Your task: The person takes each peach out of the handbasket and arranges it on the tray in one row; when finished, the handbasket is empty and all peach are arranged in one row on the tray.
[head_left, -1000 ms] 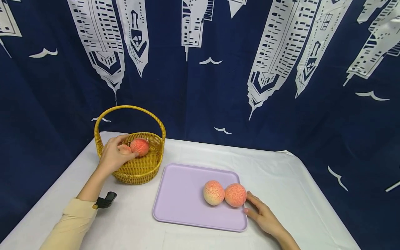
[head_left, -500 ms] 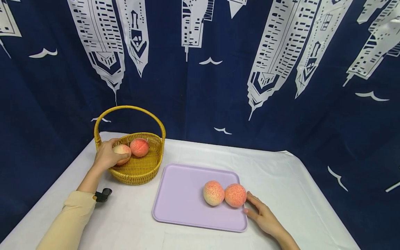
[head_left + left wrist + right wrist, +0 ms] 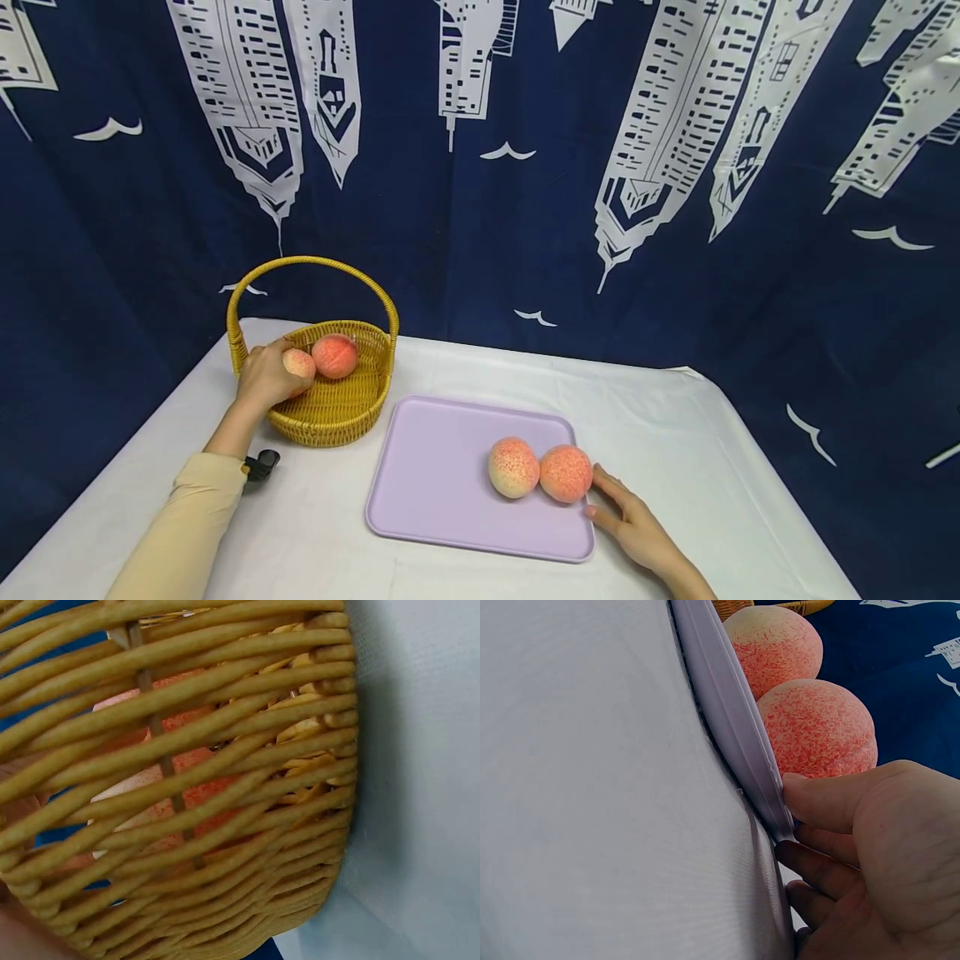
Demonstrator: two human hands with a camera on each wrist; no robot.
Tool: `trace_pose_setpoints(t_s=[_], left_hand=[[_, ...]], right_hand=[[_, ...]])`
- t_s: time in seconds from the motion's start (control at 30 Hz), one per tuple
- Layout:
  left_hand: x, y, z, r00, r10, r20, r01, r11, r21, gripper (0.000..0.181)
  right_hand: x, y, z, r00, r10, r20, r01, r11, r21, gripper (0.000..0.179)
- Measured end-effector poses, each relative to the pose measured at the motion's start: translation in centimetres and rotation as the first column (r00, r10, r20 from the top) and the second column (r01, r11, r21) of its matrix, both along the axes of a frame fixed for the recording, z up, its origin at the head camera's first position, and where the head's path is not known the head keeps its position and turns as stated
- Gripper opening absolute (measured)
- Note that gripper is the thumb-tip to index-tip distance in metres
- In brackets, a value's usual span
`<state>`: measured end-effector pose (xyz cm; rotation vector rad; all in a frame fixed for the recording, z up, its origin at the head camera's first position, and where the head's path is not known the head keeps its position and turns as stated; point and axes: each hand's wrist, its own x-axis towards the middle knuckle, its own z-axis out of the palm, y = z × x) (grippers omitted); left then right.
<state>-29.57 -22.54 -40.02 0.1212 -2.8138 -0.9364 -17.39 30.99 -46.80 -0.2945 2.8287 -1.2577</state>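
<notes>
My left hand reaches over the left rim of a yellow wicker basket and grips a pale-pink peach inside it. Beside that one lies a redder peach. In the left wrist view the basket's weave covers most of the fingers and the peach. My right hand rests at the right edge of a lilac tray, its thumb touching the rim in the right wrist view. Near its fingertips on the tray sits a peach, touching a yellower peach to its left.
The basket's tall arched handle stands above its opening. Both basket and tray are on a white-covered table. A dark blue curtain with white building prints hangs behind. A black wrist camera juts from the left wrist.
My left hand dipped leftward with the peach, then shifted back a little to the right within the basket. The right hand and the peaches on the tray stay put.
</notes>
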Motion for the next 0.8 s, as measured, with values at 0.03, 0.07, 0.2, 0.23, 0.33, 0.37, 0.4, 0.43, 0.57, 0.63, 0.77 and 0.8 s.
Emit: trace_pose_setpoints(t_s=[0.03, 0.07, 0.2, 0.23, 0.33, 0.37, 0.4, 0.43, 0.57, 0.63, 0.77, 0.8], left_hand=[[0.0, 0.0, 0.0, 1.0, -0.001, 0.0, 0.001, 1.0, -0.001, 0.078], [0.1, 0.0, 0.0, 1.0, -0.004, 0.0, 0.004, 1.0, -0.002, 0.078], [0.1, -0.1, 0.0, 1.0, -0.01, -0.008, 0.01, 1.0, -0.009, 0.074], [0.2, -0.1, 0.0, 1.0, -0.009, -0.011, 0.009, 1.0, -0.01, 0.073], [0.2, -0.1, -0.1, 1.0, 0.001, -0.021, -0.001, 1.0, -0.011, 0.071], [0.2, -0.1, -0.1, 1.0, 0.003, -0.026, -0.003, 1.0, -0.008, 0.071], [0.3, 0.0, -0.1, 1.0, 0.007, -0.029, -0.007, 1.0, -0.004, 0.071], [0.3, 0.0, -0.2, 0.999, 0.013, -0.033, -0.013, 1.0, 0.004, 0.071], [0.6, 0.1, -0.1, 0.999, 0.038, -0.036, -0.036, 0.998, 0.049, 0.074], [0.8, 0.2, 0.1, 0.998, 0.051, -0.033, -0.048, 0.995, 0.084, 0.076], [1.2, 0.5, 0.4, 0.997, 0.061, -0.052, -0.052, 0.987, 0.149, 0.079], [1.3, 0.6, 0.5, 0.996, 0.063, -0.059, -0.052, 0.985, 0.164, 0.079]], right_hand=[[0.0, 0.0, 0.0, 1.0, -0.003, -0.003, 0.003, 1.0, 0.0, 0.062], [0.0, 0.0, -0.1, 1.0, -0.003, -0.004, 0.003, 1.0, 0.0, 0.062], [0.0, -0.1, -0.1, 1.0, -0.007, -0.006, 0.007, 1.0, 0.012, 0.061], [0.0, -0.2, -0.1, 1.0, -0.006, -0.006, 0.006, 1.0, 0.013, 0.061], [0.0, -0.2, -0.1, 1.0, -0.005, -0.004, 0.006, 1.0, 0.014, 0.061], [0.0, -0.2, -0.1, 1.0, -0.005, -0.005, 0.005, 1.0, 0.014, 0.061], [0.0, -0.2, -0.1, 1.0, -0.003, -0.003, 0.003, 1.0, 0.011, 0.061], [0.0, -0.2, -0.1, 1.0, -0.001, -0.001, 0.001, 1.0, 0.006, 0.062], [0.1, -0.1, -0.2, 1.0, 0.004, 0.004, -0.004, 1.0, -0.013, 0.062], [0.1, -0.1, -0.2, 1.0, 0.006, 0.002, -0.006, 1.0, -0.017, 0.062], [0.0, 0.0, -0.2, 1.0, 0.005, -0.01, -0.005, 1.0, -0.006, 0.062], [0.0, 0.0, -0.1, 1.0, 0.005, -0.01, -0.005, 1.0, -0.003, 0.061]])
